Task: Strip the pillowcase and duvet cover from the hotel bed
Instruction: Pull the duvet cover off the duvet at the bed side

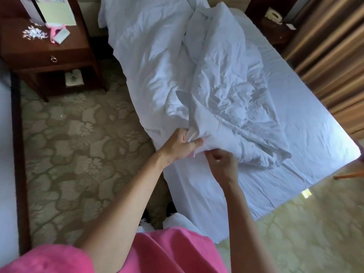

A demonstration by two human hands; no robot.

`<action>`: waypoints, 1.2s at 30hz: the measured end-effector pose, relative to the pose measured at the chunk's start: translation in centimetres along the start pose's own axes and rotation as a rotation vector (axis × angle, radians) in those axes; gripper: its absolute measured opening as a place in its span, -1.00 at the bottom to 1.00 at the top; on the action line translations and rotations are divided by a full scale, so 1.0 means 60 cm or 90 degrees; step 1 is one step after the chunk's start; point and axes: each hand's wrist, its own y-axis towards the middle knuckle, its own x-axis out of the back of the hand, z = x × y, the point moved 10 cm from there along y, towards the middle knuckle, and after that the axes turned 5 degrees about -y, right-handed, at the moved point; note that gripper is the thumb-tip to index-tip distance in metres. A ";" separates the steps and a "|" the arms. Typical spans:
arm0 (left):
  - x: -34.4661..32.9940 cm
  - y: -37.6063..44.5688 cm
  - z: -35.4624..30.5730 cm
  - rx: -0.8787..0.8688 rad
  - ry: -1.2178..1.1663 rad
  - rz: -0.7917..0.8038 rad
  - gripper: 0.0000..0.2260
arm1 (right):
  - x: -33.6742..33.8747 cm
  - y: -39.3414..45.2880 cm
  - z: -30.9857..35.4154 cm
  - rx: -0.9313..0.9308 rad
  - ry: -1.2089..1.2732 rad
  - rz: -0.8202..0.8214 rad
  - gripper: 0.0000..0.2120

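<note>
A crumpled white duvet in its cover (201,75) lies bunched along the left half of the bed (307,123), running from the headboard end to the foot. My left hand (182,145) grips a bunched corner of the duvet cover at the bed's near left edge. Just to its right, my right hand (221,163) pinches the same bunch of fabric from below, fingers curled. The bare white sheet shows on the right half and at the foot. No separate pillow can be made out in the heap.
A dark wooden nightstand (45,54) with papers and a pink item stands left of the bed. Patterned carpet (78,146) fills the aisle. Brown curtains (334,62) hang on the right. A second nightstand with a phone (272,15) stands at the top right. Another bed's edge (7,154) is at far left.
</note>
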 end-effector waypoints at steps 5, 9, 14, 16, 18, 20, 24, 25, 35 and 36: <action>0.003 -0.069 0.021 -0.004 0.009 0.048 -0.62 | 0.045 0.039 -0.035 0.053 -0.172 0.009 0.06; -0.021 -0.107 0.000 -0.007 -0.006 0.036 -0.77 | 0.019 0.047 -0.062 0.079 -0.232 0.232 -0.26; -0.023 -0.122 0.000 0.000 0.109 -0.151 -0.56 | 0.066 0.011 -0.112 0.071 -0.227 0.169 -0.60; -0.026 -0.145 -0.024 -0.050 0.282 -0.307 -0.52 | 0.065 -0.005 -0.138 0.052 -0.223 0.198 -0.66; -0.089 -0.155 -0.060 -0.125 0.508 -0.324 -0.37 | 0.053 -0.022 -0.153 0.079 -0.264 0.256 -0.71; -0.193 -0.138 -0.059 -0.141 0.714 -0.189 -0.18 | 0.047 -0.042 -0.153 0.150 -0.344 0.291 -0.70; -0.354 -0.094 0.030 -0.012 0.808 0.086 -0.08 | 0.077 -0.075 -0.149 0.279 -0.458 0.281 -0.59; -0.374 -0.089 0.037 -0.004 0.796 0.080 -0.19 | 0.089 -0.080 -0.153 0.299 -0.467 0.269 -0.59; -0.418 -0.196 0.036 0.055 0.769 -0.127 -0.75 | 0.136 -0.164 -0.219 0.344 -0.309 0.251 -0.76; -0.420 -0.209 0.036 0.053 0.775 -0.133 -0.78 | 0.137 -0.176 -0.224 0.353 -0.292 0.247 -0.76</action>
